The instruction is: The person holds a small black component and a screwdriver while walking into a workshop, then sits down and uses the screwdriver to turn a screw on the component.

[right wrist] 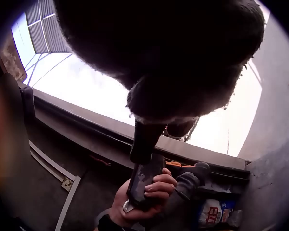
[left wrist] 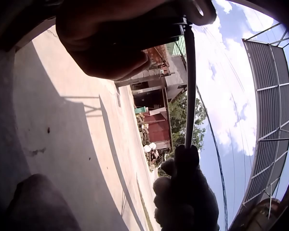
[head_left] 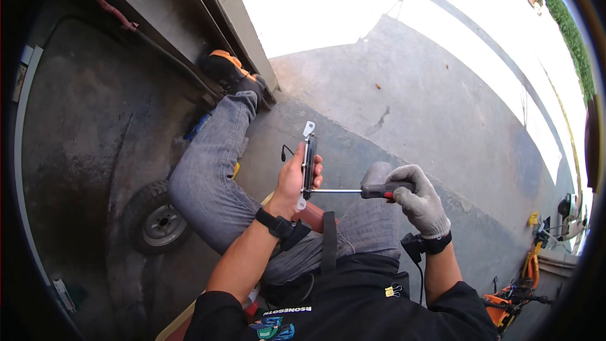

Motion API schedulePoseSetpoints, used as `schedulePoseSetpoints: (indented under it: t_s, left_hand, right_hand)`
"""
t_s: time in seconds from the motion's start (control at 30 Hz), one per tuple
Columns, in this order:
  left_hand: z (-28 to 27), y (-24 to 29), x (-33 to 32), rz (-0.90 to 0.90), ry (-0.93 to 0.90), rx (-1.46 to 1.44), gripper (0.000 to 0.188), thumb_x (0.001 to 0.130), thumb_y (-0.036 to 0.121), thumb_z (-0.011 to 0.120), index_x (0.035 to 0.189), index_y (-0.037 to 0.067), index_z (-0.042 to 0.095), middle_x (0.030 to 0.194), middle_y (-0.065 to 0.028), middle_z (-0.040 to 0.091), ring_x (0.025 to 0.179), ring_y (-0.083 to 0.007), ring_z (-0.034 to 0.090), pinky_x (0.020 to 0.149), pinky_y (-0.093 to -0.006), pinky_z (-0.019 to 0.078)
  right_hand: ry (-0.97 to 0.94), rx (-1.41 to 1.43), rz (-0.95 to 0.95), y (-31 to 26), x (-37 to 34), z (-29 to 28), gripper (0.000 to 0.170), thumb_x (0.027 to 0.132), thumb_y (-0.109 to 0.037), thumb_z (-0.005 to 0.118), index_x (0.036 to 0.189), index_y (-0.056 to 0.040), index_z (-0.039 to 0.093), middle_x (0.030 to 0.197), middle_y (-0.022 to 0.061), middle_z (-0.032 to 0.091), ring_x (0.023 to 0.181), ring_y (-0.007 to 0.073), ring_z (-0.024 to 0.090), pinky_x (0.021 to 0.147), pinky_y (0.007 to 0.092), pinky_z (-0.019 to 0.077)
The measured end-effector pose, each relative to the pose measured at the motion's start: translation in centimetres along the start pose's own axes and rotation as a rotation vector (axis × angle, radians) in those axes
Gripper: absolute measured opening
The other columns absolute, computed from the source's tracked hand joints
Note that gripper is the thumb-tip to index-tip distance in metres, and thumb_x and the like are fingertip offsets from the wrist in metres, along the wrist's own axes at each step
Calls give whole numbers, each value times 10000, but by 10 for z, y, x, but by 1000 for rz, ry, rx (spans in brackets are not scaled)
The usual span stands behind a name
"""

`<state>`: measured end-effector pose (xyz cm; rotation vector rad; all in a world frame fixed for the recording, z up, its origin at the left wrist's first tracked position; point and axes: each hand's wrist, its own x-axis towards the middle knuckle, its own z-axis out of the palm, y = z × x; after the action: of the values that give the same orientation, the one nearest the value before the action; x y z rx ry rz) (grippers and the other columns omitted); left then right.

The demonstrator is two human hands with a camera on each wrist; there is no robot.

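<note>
My bare left hand [head_left: 289,183] grips a black, flat, rectangular device [head_left: 310,161] above my lap. A metal tab with a hole sticks out at each end of it, and a short black cable [head_left: 285,151] loops out beside it. In a grey knit glove, my right hand [head_left: 420,202] holds a screwdriver [head_left: 377,191] by its black and red handle. The steel shaft lies level, its tip right at the near end of the device. The left wrist view shows the screwdriver shaft [left wrist: 190,86] meeting the device's edge, close to a tab.
My bent legs in grey jeans [head_left: 208,158] flank the work. A small tyred wheel [head_left: 161,221] lies left, near a red hose [head_left: 113,11]. An orange machine [head_left: 505,303] stands at the lower right. A printed bag [right wrist: 211,214] sits on the floor by the doorway.
</note>
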<state>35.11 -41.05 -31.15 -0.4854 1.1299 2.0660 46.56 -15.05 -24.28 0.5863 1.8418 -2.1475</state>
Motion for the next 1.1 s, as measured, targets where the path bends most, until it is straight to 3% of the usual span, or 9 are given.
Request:
schedulePoseSetpoints:
  t_s: [0.07, 0.2, 0.27, 0.4, 0.47, 0.5, 0.8, 0.97, 1.1]
  left_hand:
    - [-1, 0, 0, 8, 2, 10, 526, 1066, 541, 405, 1007, 49, 581, 751, -30, 599, 572, -130, 583, 493, -238, 447]
    - [-1, -1, 0, -2, 6, 19, 535, 1071, 539, 388, 1021, 43, 582, 763, -38, 598, 575, -137, 582, 488, -238, 450]
    - [1, -1, 0, 0, 3, 15, 525, 1064, 542, 409, 1010, 48, 580, 752, -29, 600, 567, -127, 583, 485, -239, 451]
    - [-1, 0, 0, 3, 12, 8, 523, 1065, 539, 409, 1010, 48, 580, 752, -30, 598, 564, -127, 583, 482, -237, 452]
    - [-1, -1, 1, 4, 5, 4, 522, 1065, 539, 409, 1010, 49, 580, 751, -30, 597, 564, -127, 582, 481, -238, 453]
    - [-1, -2, 1, -1, 4, 4, 523, 1065, 540, 409, 1009, 49, 580, 750, -30, 596, 566, -128, 582, 481, -238, 451]
    - [0, 0, 0, -1, 10, 1, 523, 1066, 539, 409, 1004, 50, 583, 748, -28, 595, 572, -132, 584, 487, -238, 448]
    - [-3, -3, 3, 3, 14, 6, 524, 1065, 539, 409, 1006, 49, 584, 748, -30, 596, 568, -132, 586, 492, -239, 458]
    - [-2, -3, 2, 12, 15, 16, 518, 1064, 535, 419, 1002, 47, 583, 748, -32, 598, 568, -133, 585, 491, -242, 459]
  right_hand:
    - [-15, -158, -197, 2, -1, -2, 295, 974, -124, 592, 1238, 6, 562, 1005, 98, 627, 807, 127, 622, 727, 272, 542]
    - [38, -134, -161, -7, -3, 5, 294, 947, -128, 619, 1208, 1, 575, 1007, 87, 618, 830, 118, 610, 740, 274, 532]
    - [-52, -69, 200, -16, -3, -5, 371, 872, -149, 680, 1196, -2, 574, 1030, 78, 612, 879, 112, 592, 773, 273, 520]
    - [-11, -56, 179, -3, 2, -3, 409, 885, -220, 717, 1199, -2, 573, 1040, 85, 609, 860, 107, 584, 745, 263, 517]
    - [19, -149, -225, 12, 5, -4, 408, 971, -324, 678, 1200, -1, 579, 1017, 98, 607, 788, 105, 586, 665, 239, 510]
    - [20, -148, -224, 12, 4, -3, 408, 971, -324, 678, 1200, -1, 579, 1017, 98, 607, 788, 105, 586, 665, 239, 510]
    - [-92, -55, 164, -5, 4, -7, 297, 914, -80, 628, 1190, 8, 566, 1024, 97, 609, 817, 141, 619, 778, 293, 539]
    - [-8, -28, -240, 13, 4, -2, 294, 955, -131, 645, 1206, 4, 572, 960, 80, 616, 851, 139, 632, 765, 262, 538]
    - [71, -79, -125, -7, -2, 10, 263, 979, -138, 611, 1199, 2, 579, 894, 59, 614, 798, 117, 621, 729, 252, 530]
